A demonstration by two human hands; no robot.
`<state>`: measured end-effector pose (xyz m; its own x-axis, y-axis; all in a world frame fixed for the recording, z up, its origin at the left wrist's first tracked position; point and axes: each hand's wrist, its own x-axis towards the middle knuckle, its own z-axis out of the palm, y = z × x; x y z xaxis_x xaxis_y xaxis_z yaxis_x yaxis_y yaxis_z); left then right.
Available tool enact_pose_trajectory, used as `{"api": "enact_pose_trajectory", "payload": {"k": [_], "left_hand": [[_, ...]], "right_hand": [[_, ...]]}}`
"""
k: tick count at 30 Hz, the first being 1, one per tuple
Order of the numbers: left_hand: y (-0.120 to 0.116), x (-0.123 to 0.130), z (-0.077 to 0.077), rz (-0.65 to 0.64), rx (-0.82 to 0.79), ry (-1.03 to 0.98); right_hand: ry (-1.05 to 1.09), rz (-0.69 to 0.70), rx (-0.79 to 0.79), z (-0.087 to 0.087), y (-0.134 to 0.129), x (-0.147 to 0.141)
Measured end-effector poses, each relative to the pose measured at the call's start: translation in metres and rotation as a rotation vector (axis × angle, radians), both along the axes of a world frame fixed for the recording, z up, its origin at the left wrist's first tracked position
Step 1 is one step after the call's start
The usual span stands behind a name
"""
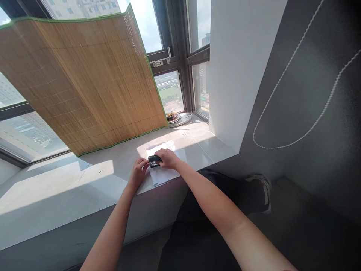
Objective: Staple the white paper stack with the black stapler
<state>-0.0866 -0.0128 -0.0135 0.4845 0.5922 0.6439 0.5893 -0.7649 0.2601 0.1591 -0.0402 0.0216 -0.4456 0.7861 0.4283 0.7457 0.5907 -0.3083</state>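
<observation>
While a black stapler (pixel 154 159) is sitting over the left edge of some white paper (pixel 163 175) on the windowsill (pixel 70 192), the right hand (pixel 168 158) is gripping its rear end from the right. The left hand (pixel 138 171) is bending its fingers close to the stapler's front; whether it is pinching the paper, I cannot tell. Beyond, stacked plates (pixel 175 119) are standing in the window corner, a bamboo blind (pixel 93 82) is slanting across the panes, and a beaded cord (pixel 270 147) is looping at the right.
</observation>
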Motion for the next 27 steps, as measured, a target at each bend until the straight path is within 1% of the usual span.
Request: {"api": "enact_pose_trajectory", "payload": {"k": [6, 9, 13, 16, 21, 27], "left_hand": [[-0.001, 0.001, 0.000, -0.007, -0.026, 0.019], [-0.004, 0.002, 0.001, 0.007, -0.012, -0.005], [-0.008, 0.003, 0.005, 0.008, -0.002, -0.034], [-0.013, 0.003, 0.008, -0.006, -0.004, -0.063], [-0.019, 0.003, 0.011, -0.023, -0.018, -0.110], [-0.021, 0.005, 0.011, -0.082, -0.068, -0.105]], "right_hand": [[0.028, 0.007, 0.001, -0.001, 0.003, 0.002], [0.098, -0.039, -0.003, -0.002, 0.005, 0.007], [0.189, -0.109, -0.060, -0.005, 0.010, 0.013], [0.216, -0.095, -0.089, -0.007, 0.012, 0.016], [0.257, -0.080, -0.078, -0.007, 0.013, 0.020], [0.315, -0.147, -0.131, -0.006, 0.011, 0.026]]}}
